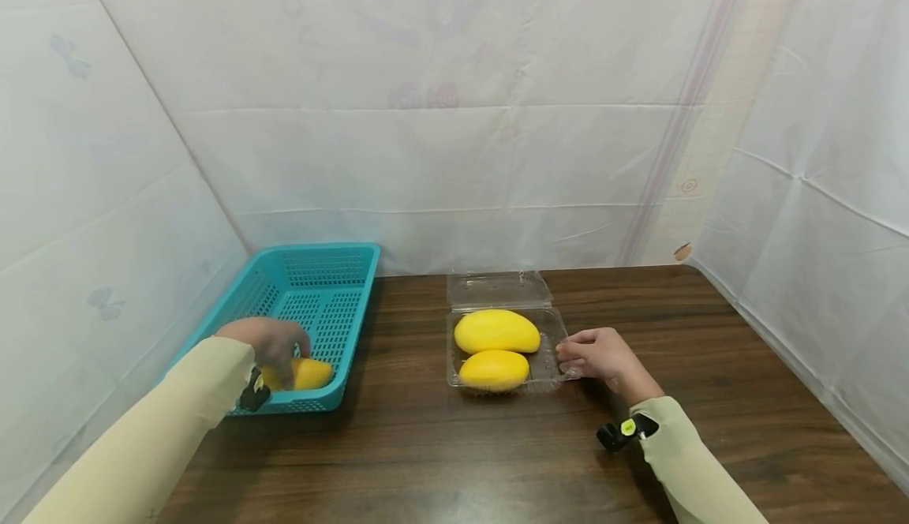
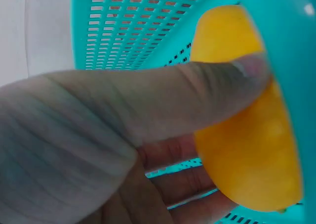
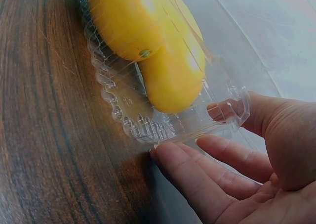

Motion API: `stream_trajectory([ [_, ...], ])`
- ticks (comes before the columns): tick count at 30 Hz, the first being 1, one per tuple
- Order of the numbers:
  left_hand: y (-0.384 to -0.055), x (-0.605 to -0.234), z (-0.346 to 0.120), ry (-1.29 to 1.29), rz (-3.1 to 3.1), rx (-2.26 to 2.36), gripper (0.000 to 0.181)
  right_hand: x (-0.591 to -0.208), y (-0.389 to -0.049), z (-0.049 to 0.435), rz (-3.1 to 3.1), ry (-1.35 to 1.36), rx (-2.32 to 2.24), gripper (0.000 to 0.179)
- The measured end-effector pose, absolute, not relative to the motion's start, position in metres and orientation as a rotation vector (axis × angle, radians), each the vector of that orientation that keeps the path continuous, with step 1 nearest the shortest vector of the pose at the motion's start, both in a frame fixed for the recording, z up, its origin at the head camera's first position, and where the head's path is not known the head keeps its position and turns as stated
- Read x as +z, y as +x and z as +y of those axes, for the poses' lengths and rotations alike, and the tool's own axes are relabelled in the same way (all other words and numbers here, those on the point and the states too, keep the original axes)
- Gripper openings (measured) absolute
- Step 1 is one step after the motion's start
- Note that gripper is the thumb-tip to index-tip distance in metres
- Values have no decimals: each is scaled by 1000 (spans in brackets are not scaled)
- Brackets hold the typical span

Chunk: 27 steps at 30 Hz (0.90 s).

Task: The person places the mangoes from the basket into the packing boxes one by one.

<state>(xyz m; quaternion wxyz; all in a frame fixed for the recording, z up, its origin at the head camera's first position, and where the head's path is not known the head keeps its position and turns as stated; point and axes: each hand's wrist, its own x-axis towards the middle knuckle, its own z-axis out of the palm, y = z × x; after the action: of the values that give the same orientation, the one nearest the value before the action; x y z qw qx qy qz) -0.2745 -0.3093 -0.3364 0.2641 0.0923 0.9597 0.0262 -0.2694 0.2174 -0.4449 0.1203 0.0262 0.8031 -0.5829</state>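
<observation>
Inside the near end of the turquoise basket [image 1: 369, 303], my left hand [image 1: 273, 342] grips an orange-yellow mango [image 2: 247, 155]. The left wrist view shows the thumb laid across it and fingers on its other side. A clear plastic clamshell box [image 1: 554, 327] stands on the table with its lid [image 1: 497, 290] folded back. Two yellow mangoes lie in it, a larger one [image 1: 497, 331] behind a smaller one [image 1: 495, 369]. At the box's right edge, my right hand [image 1: 604, 362] pinches the rim, thumb on one side and fingers on the other.
The brown wooden table [image 1: 419, 461] runs up to a pale wall covering [image 1: 454, 192] behind the basket and box. Similar coverings stand at the left and right. Bare wood separates basket and box.
</observation>
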Motion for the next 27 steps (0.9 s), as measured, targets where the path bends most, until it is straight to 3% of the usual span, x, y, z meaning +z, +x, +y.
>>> stream_trajectory([
  [7,-280,-337,-312,307,2585,82,59,-448,-270,217,2333,79,-1728,30],
  [27,-281,-315,-322,423,2640,246,57,-446,-271,217,2341,83,-1729,29],
])
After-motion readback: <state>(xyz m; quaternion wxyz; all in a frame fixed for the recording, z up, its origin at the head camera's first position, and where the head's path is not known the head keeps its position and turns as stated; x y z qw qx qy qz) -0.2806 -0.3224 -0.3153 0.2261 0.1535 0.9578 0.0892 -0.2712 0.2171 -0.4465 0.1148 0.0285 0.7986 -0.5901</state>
